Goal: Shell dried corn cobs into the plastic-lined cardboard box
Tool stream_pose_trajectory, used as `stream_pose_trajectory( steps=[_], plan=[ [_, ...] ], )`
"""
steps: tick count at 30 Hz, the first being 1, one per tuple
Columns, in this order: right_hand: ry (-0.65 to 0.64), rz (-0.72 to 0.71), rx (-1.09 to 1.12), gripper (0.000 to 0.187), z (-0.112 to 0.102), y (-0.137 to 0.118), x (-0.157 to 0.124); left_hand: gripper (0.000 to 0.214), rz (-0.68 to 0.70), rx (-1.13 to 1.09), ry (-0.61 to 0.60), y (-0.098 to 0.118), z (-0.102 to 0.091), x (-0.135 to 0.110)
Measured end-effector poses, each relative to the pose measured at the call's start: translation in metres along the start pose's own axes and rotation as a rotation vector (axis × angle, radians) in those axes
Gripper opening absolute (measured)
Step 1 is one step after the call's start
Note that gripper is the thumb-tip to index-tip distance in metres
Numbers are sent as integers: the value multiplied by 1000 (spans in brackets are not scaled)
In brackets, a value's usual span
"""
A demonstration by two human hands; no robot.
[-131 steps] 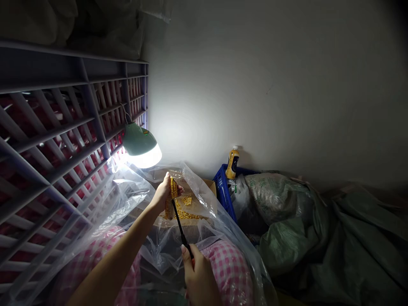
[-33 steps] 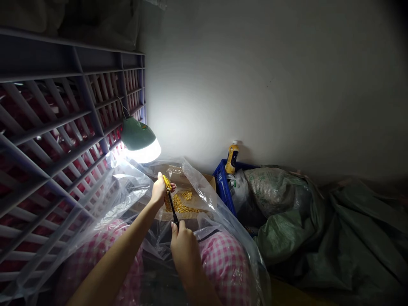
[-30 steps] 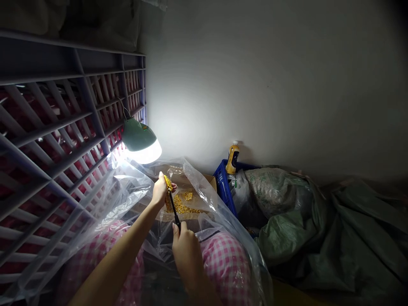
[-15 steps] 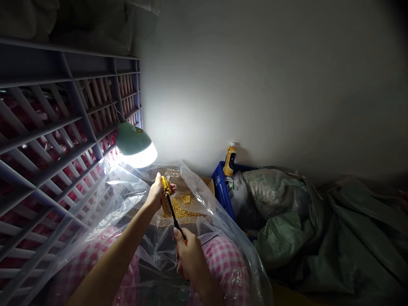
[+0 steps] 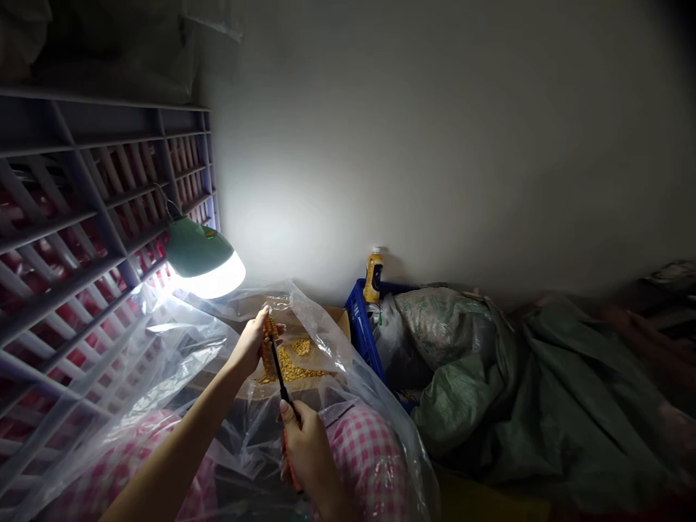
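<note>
Yellow corn cob sits just below and right of the lamp, gripped by the curled fingers of the left hand. Lower beneath the lamp, the right hand clenches a black-shafted tool, its tip against the cob, over loose kernels.

Lamp and plastic sheet crowd the box.

A dim storeroom — slatted crates stacked left, stuffed sacks (greenish) against a bare wall.
</note>
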State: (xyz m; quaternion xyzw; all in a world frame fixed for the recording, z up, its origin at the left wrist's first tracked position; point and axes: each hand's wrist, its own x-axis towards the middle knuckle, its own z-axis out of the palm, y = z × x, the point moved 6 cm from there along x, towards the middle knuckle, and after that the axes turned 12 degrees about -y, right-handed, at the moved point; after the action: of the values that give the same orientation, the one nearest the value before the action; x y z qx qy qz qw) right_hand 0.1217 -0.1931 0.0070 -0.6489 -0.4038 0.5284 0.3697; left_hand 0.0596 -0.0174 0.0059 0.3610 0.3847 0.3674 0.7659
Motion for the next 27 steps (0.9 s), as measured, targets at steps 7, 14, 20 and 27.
stream_pose_trajectory(
  steps=[7,14,20,27],
  plan=[
    [58,23,-44,28,-7,-8,-3,48,-112,162,-52,-9,4,-1],
    [83,34,-71,24,-12,-14,-5,49,-63,302,-88,-9,9,-1],
    [84,36,-97,23,-13,-13,-4,36,-59,291,-51,-14,4,7],
    [56,21,-20,22,-12,-11,-4,30,-53,275,-39,-12,7,4]
  ],
)
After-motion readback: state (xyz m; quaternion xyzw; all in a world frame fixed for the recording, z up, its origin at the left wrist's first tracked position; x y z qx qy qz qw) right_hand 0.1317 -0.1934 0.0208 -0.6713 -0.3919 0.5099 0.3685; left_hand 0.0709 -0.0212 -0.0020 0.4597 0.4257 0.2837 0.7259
